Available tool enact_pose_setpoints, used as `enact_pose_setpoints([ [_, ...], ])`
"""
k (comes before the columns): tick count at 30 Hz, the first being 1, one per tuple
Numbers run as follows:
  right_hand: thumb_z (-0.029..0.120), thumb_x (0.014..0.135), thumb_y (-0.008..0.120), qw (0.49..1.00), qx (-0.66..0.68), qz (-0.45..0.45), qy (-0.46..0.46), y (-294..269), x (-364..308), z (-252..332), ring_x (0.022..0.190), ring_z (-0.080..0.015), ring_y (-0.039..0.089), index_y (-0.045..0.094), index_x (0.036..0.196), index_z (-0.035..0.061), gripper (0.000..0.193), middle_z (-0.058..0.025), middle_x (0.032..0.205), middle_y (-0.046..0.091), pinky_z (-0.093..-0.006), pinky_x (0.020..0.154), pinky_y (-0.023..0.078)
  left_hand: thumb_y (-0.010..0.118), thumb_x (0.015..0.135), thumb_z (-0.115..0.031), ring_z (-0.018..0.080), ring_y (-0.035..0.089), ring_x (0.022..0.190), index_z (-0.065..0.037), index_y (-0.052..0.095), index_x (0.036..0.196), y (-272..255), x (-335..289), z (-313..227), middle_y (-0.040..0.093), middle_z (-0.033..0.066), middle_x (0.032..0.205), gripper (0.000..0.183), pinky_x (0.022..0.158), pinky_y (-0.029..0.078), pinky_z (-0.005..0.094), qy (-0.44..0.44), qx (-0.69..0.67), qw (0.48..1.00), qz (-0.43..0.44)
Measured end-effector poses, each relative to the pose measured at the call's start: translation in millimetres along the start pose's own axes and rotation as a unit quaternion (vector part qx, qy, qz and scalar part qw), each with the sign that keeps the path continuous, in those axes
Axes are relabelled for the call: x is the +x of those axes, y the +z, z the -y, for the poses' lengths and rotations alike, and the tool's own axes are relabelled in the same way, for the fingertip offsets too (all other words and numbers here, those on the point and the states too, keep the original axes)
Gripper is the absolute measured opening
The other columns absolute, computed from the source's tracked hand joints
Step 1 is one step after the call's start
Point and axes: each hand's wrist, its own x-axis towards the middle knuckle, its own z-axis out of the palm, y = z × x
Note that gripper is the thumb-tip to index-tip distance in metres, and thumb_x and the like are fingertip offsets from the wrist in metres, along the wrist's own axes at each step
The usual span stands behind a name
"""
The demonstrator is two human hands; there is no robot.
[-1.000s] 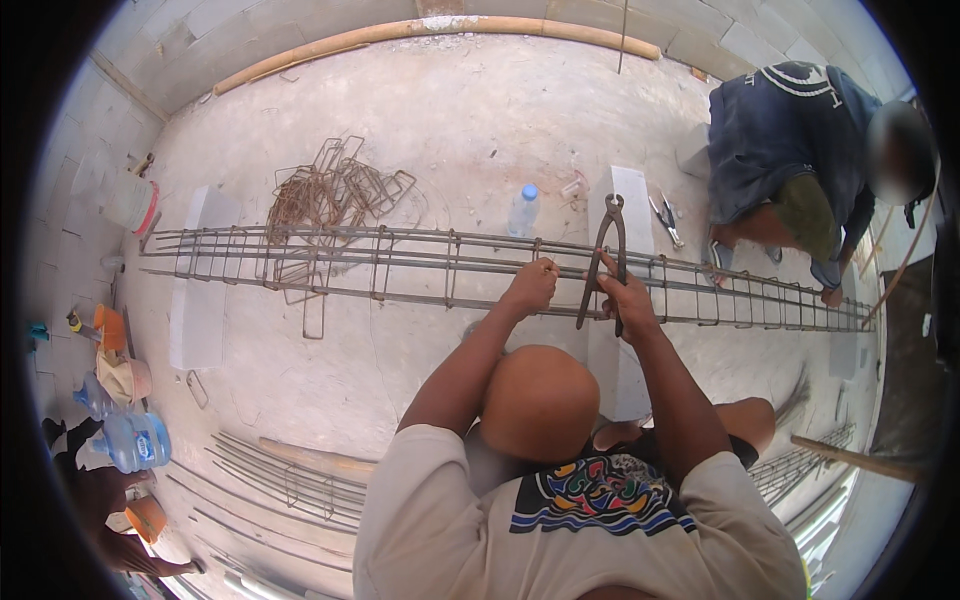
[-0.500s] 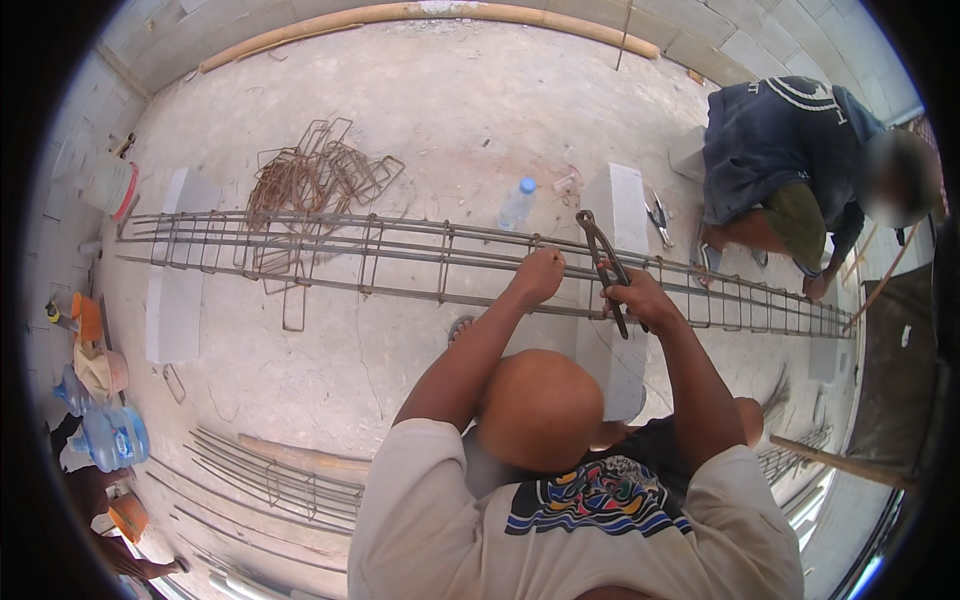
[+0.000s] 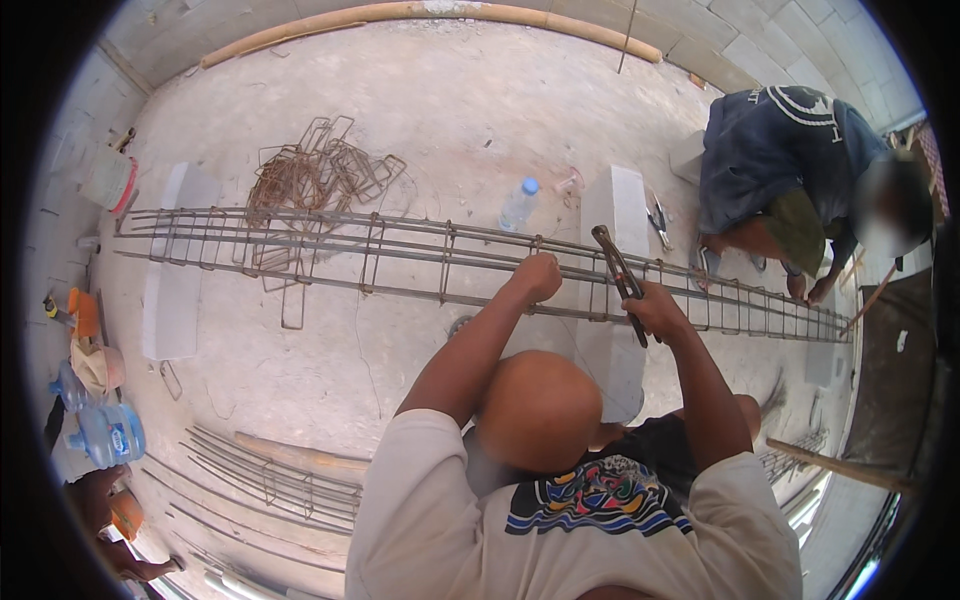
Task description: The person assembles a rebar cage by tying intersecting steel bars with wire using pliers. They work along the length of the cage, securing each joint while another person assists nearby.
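A long rebar cage [image 3: 410,245] of thin bars and square stirrups runs across in front of me, propped on pale blocks. My left hand [image 3: 540,277] is closed at the cage beside a stirrup; what its fingers hold is hidden. Dark end-cutting pincers [image 3: 616,265] are gripped by their handles in my right hand [image 3: 657,311]. Their jaws point up and left, over the cage's far bars. On the floor beyond the cage lies a tangled heap of rusty stirrups [image 3: 310,175].
A co-worker [image 3: 775,170] bends over the cage's right end. A white block [image 3: 612,195] supports the cage; another block [image 3: 170,310] sits left. Beyond stand a water bottle [image 3: 519,204] and other pliers [image 3: 659,222]. Loose rebar [image 3: 270,480] lies lower left, near large blue bottles [image 3: 108,432].
My right hand has shifted right and slightly down with the pincers, whose handles look closer together. My left hand stays almost in place. The co-worker's hands have moved at the cage's right end.
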Motion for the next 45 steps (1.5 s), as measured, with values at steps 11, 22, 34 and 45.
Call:
enact_pose_setpoints([
  [11,0.013,0.08,0.057,1.0,0.018,-0.005,0.013,9,-27,-30,0.064,-0.0159,0.06,0.057,0.126,0.0032,0.046,-0.008,0.071,0.06,-0.0325,0.06,0.049,0.055,0.079,-0.009,0.0351,0.068,0.085,0.0,0.07,0.078,-64,43,-24,0.07,0.0182,0.089,0.018,0.071,0.055,0.0443,0.062,0.231,0.967,0.092],
  [22,0.011,0.079,0.054,0.994,-0.092,0.048,-0.035,-14,-8,-11,0.055,-0.0198,0.059,0.056,0.119,-0.0009,0.041,-0.0116,0.069,0.059,-0.0347,0.049,0.049,0.053,0.082,-0.021,0.0404,0.063,0.09,0.003,0.069,0.093,-106,-5,2,0.065,0.0267,0.095,0.031,0.08,0.049,0.0442,-0.159,-0.11,0.981,-0.019],
  [34,0.006,0.074,0.054,0.928,-0.353,0.121,-0.005,-16,37,115,0.069,-0.0299,0.067,0.065,0.103,-0.0011,0.032,-0.0167,0.081,0.066,-0.0409,0.056,0.054,0.043,0.092,-0.018,0.0432,0.062,0.082,0.001,0.059,0.093,-35,-46,-37,0.065,0.0248,0.084,0.025,0.075,0.047,0.0517,-0.178,-0.084,0.978,-0.07],
  [45,0.009,0.074,0.061,0.834,-0.533,0.064,-0.128,-1,59,113,0.092,-0.0323,0.067,0.07,0.095,0.0025,0.023,-0.0159,0.095,0.069,-0.0419,0.074,0.054,0.045,0.093,-0.018,0.0468,0.062,0.082,0.003,0.059,0.09,-37,-42,-46,0.063,0.0291,0.081,0.025,0.075,0.048,0.0531,-0.159,-0.099,0.979,-0.075],
])
